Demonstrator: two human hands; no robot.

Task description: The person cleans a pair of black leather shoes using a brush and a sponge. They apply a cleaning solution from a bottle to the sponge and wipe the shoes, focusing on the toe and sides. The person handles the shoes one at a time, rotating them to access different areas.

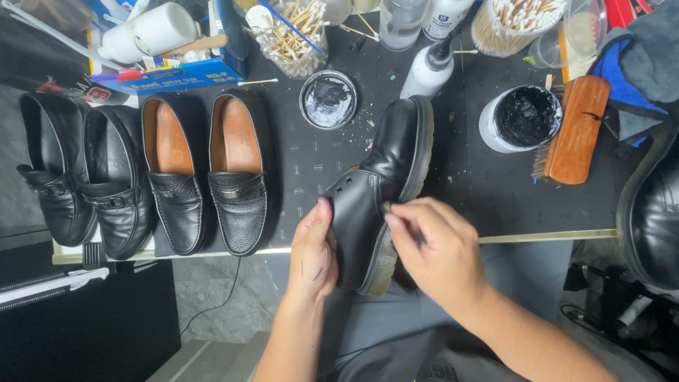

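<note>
- Gripping black boot point(382, 191) by its upper: left hand point(312, 251).
- Right hand point(435, 244) pinched a small tool against the sole edge.
- Boot toe rested on desk point(481, 191), near open polish tin point(328, 99).

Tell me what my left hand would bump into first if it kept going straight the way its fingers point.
Probably the small open tin of black polish. The left hand points up along the black shoe it steadies; beyond lies bare mat, though depth is unclear.
</note>
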